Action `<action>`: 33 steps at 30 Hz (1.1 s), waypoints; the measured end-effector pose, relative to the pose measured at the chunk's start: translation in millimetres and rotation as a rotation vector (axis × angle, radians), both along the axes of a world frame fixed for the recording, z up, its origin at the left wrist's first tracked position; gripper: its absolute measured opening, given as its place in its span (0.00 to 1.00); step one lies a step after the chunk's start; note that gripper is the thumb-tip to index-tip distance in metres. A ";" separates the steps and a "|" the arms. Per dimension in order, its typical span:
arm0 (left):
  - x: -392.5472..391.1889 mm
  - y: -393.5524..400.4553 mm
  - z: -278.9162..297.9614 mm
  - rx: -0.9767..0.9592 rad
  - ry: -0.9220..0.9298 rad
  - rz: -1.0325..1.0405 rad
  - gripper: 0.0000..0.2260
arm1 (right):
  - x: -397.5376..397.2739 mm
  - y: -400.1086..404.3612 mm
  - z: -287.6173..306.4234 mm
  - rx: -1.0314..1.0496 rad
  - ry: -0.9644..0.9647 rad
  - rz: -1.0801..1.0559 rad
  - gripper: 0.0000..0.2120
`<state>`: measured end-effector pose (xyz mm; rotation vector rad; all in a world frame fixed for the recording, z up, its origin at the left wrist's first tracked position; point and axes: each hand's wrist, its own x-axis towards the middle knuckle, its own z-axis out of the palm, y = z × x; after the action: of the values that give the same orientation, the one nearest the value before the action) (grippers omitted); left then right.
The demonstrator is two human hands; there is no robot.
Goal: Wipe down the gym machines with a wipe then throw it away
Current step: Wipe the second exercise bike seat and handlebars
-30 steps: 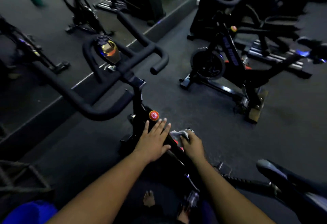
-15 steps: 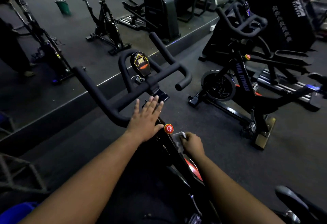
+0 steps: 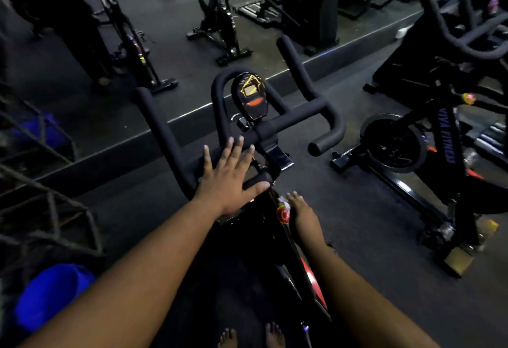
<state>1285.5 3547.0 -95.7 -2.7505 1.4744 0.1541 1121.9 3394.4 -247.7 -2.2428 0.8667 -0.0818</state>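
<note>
At the centre of the view stands a black exercise bike (image 3: pixel 275 237), its handlebars (image 3: pixel 291 122) reaching toward twelve o'clock and a small display (image 3: pixel 251 98) mounted between them. The person's left hand (image 3: pixel 229 179) lies flat, fingers spread and straight, just at the base of the handlebars, touching or hovering over the bar; which of the two is hard to tell in the dim light. The right hand (image 3: pixel 301 210) sits at about three o'clock from the left one, low on the side of the frame, beside a red knob (image 3: pixel 283 214).

A white wipe (image 3: pixel 283 202) shows only as a small crumpled bit at about ten o'clock from the right hand, between the fingertips and the knob. The fingers seem pressed on it against the frame, but whether they curl round it cannot be told.

By the look of it, the wiping step is in hand, with the frame near the knob being cleaned. The next move likely calls for carrying the wipe up toward twelve o'clock, onto the handlebars and display, while the left hand steadies the bike. Throwing it away is not yet due. A second bike (image 3: pixel 428 155) stands at two o'clock, well apart.
</note>
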 end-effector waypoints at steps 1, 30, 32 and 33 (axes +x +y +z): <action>1.6 -1.5 1.7 -0.001 0.026 0.022 0.45 | 5.6 -7.4 -10.0 -0.036 0.014 0.044 0.30; 6.4 -3.1 -7.3 0.027 0.026 0.059 0.47 | 45.4 -27.3 -89.0 -0.179 0.125 0.400 0.25; 6.2 -2.4 -6.8 0.031 0.032 0.058 0.46 | 29.0 -22.2 -97.5 -0.229 0.067 0.444 0.28; 7.1 -3.4 -6.9 0.025 0.034 0.057 0.46 | 18.4 -20.9 -101.3 -0.243 0.037 0.459 0.31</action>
<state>1292.6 3543.6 -102.6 -2.7852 1.3916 0.2194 1140.3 3373.5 -349.1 -2.6239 0.3556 0.0728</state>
